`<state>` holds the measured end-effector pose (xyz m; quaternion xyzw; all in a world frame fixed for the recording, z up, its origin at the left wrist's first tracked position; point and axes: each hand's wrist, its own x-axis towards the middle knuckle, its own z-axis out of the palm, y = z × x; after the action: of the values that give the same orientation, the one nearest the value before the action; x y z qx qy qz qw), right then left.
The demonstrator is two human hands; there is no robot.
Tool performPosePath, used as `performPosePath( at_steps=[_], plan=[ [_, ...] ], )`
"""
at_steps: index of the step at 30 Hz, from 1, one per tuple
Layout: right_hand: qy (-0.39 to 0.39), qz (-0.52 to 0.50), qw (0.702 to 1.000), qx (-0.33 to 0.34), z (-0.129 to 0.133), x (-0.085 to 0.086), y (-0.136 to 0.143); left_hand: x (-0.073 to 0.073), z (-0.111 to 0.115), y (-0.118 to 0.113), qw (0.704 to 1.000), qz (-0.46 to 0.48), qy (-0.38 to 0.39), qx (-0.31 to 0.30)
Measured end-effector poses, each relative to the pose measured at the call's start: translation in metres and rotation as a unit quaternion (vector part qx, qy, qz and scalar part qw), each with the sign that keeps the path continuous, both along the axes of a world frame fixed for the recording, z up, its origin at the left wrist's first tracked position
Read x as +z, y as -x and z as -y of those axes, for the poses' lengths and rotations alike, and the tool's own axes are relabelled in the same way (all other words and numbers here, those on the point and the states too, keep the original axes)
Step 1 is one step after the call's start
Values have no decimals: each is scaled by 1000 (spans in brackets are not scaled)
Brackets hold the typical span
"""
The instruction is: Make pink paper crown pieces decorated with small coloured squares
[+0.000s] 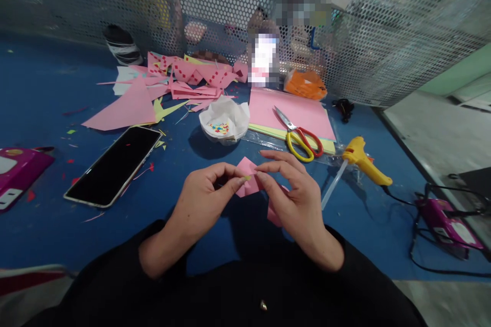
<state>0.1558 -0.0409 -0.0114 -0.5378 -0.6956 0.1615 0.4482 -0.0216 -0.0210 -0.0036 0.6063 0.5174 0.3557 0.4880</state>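
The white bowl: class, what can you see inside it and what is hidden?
Inside the white bowl, small coloured bits, including red, yellow and blue, show in a cluster. The uppermost bits cover whatever lies beneath, so that cannot be seen.

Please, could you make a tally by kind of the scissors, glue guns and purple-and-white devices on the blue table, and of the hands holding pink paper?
Scissors: 1 pair
Yellow glue gun: 1
Purple-and-white devices: 2
Hands holding pink paper: 2
Total: 6
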Motion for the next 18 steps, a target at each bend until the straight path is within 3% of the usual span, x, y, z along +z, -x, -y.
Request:
performPosePath(
  at_steps=[12,15,18],
  plan=[
    [20,38,998,51,-1,-1,0,1,4,-2,999,-10,-22,-25],
    [49,13,996,74,-2,0,-1,1,4,-2,999,-10,-25,-22],
    [100,-47,992,56,-5,0,-6,-1,3,-1,999,-23,-28,-14]
  ],
)
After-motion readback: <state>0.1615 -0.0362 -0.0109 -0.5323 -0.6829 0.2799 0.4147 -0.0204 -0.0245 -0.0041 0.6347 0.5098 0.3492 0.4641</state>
